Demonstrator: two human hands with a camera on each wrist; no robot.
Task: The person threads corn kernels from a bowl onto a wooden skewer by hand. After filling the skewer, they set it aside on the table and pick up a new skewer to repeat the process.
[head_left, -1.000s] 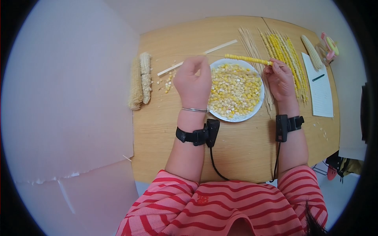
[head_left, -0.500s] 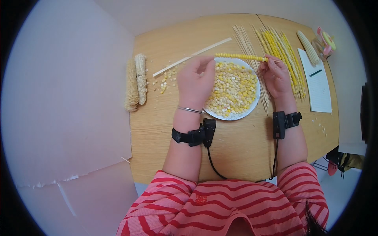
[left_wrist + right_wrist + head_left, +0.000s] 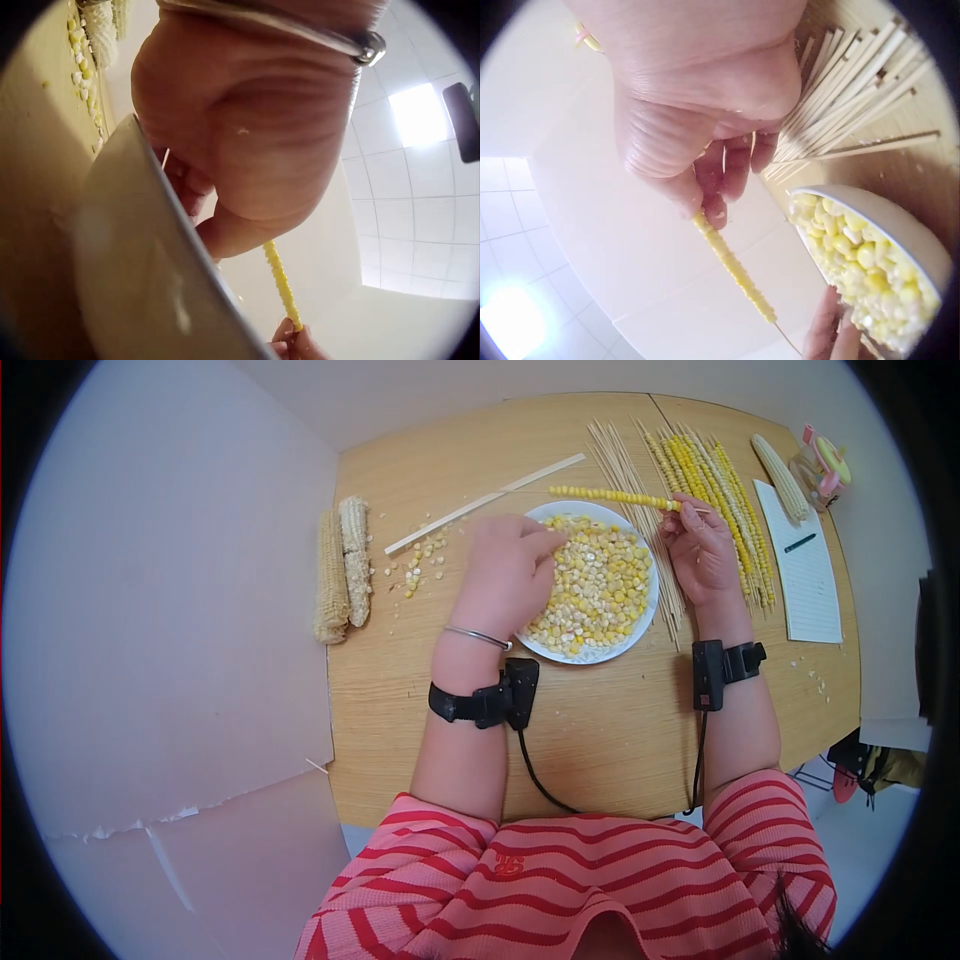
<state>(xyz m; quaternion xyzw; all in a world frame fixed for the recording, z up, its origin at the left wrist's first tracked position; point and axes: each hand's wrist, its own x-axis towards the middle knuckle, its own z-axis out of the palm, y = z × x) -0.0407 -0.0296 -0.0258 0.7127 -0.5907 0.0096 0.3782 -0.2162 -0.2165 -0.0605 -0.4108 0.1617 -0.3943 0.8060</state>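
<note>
My right hand (image 3: pixel 705 560) pinches one end of a skewer of yellow corn kernels (image 3: pixel 612 494) between thumb and fingertips. The skewer lies almost level above the far rim of a white bowl (image 3: pixel 652 585), its bare thin end pointing left. Loose yellow and pale kernels (image 3: pixel 600 575) fill the bowl. My left hand (image 3: pixel 505 575) reaches over the bowl's left side, its fingertips down at the kernels. From the left wrist, the bowl's wall (image 3: pixel 135 247) hides part of those fingers. In the right wrist view, the left fingers (image 3: pixel 825 322) show at the bowl's edge.
Bare skewers (image 3: pixel 625 470) lie behind and right of the bowl, beside several kernel-loaded skewers (image 3: pixel 715 490). Stripped cobs (image 3: pixel 343 570) lie at left, near scattered kernels (image 3: pixel 415 565) and a pale flat strip (image 3: pixel 480 505). Lined paper (image 3: pixel 805 580), a pen (image 3: pixel 800 543) and a cob (image 3: pixel 780 478) are at right.
My left hand has left the skewer's bare end and dropped to the kernels in the bowl. The right hand keeps its pinch on the loaded skewer.
</note>
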